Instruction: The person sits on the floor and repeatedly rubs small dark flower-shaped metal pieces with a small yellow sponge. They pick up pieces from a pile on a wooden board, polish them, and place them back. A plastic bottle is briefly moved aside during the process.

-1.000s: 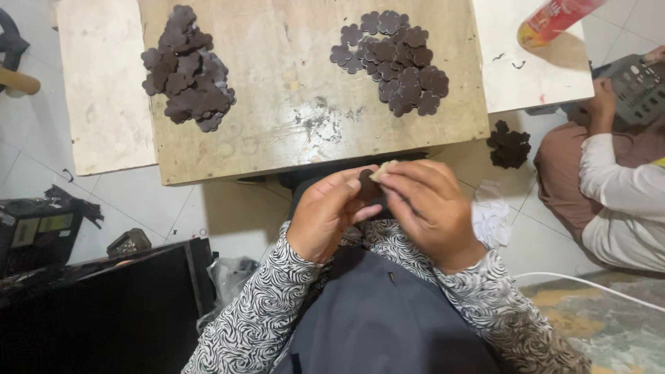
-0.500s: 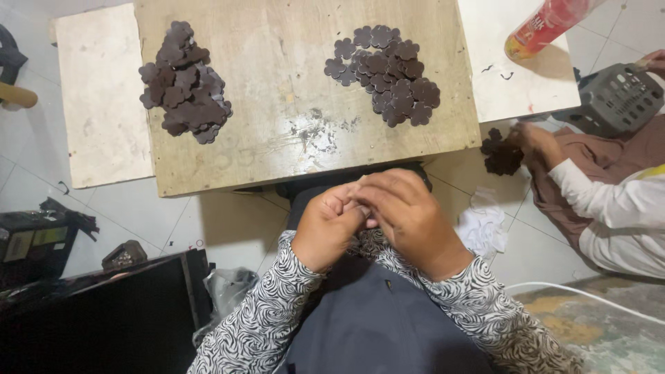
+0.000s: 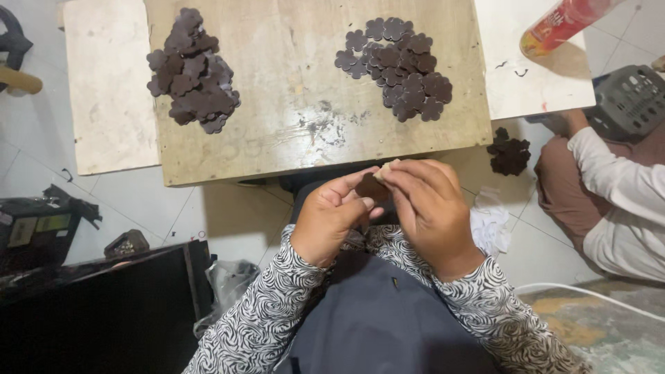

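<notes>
White tile floor, low wooden board [image 3: 291,125] set on it, lighter slab [image 3: 104,97] to its left, white sheet [image 3: 526,76] to its right. Two heaps of dark brown flower-shaped cutouts on the board: left pile [image 3: 194,73], right pile [image 3: 398,66]. Smaller third pile [image 3: 509,154] sits on the floor off the board's right corner.

Left hand [image 3: 332,218] and right hand [image 3: 429,208] meet just below the board's near edge, over the lap. Both pinch one brown cutout [image 3: 372,188] between thumb and fingertips; only a sliver of it shows between them. Neither hand is spread; fingers pressed onto the piece from both sides.

Change vs half a second ago: hands were bunched tight with the piece hidden; now they've parted slightly and the cutout is visible between the fingertips. Compared with a second ago, the hands sit in much the same spot. Both big piles look unchanged in shape. My read: fine fingertip work on one piece, which stays in hand rather than going to a pile.

Off to the right a second person in a white sleeve [image 3: 616,187] sits on the floor; their hand was at the floor pile half a second ago, now pulled back near a grey basket [image 3: 630,100]. Red-orange tube [image 3: 561,21] lies at top right. Black case [image 3: 90,312] at lower left.
</notes>
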